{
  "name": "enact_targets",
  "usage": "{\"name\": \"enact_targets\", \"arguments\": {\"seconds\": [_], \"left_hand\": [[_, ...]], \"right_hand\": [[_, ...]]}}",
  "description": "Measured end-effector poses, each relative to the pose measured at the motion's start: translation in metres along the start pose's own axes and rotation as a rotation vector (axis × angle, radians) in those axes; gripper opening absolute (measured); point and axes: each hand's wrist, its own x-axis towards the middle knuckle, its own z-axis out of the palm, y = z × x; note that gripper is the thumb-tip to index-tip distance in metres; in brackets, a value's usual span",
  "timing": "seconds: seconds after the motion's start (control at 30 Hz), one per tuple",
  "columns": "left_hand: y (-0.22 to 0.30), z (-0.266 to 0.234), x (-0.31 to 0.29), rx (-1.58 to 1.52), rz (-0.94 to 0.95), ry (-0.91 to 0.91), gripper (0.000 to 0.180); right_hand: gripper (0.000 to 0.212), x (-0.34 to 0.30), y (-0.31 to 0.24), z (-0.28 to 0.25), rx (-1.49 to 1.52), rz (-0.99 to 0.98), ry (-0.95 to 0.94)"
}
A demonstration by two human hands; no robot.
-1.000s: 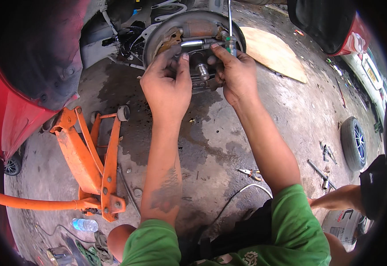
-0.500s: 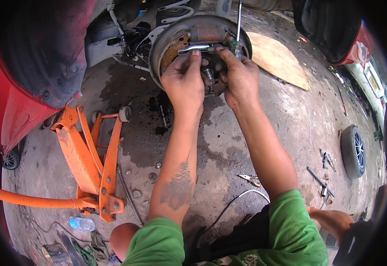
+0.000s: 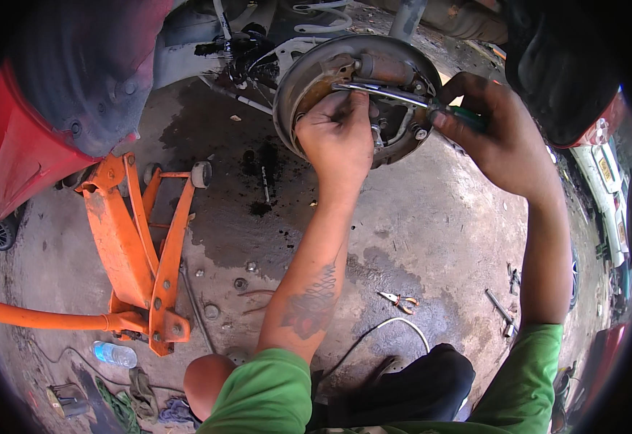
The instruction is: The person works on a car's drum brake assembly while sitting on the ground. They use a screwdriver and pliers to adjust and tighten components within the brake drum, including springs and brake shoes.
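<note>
The round brake backing plate faces me with its shoes and springs exposed. A rusty brown cylinder-shaped part sits at its top. My left hand is closed at the plate's left half, thumb raised; what its fingers pinch is hidden. My right hand grips a screwdriver by its green handle, at the plate's right edge. The screwdriver's bright shaft lies across the upper brake parts, its tip just above my left thumb. The hub area is partly covered by my left hand.
An orange floor jack stands at left beside a red car body panel. Pliers, a metal wrench, several loose nuts and a water bottle lie on the stained concrete. A coil spring hangs above.
My right hand has moved right, away from my left, and the screwdriver has swung from upright to nearly level across the brake. The view has shifted, so the backing plate appears farther right.
</note>
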Motion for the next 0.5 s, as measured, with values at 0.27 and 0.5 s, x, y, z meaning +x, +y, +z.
{"name": "enact_targets", "arguments": {"seconds": [0.27,0.5], "left_hand": [[0.001,0.002,0.0,-0.062,-0.007,0.029,0.016],[0.003,-0.001,-0.001,-0.1,0.065,-0.02,0.012]], "right_hand": [[0.035,0.028,-0.011,-0.015,-0.278,-0.269,0.03],[0.03,0.025,-0.001,0.001,-0.242,-0.327,-0.032]]}}
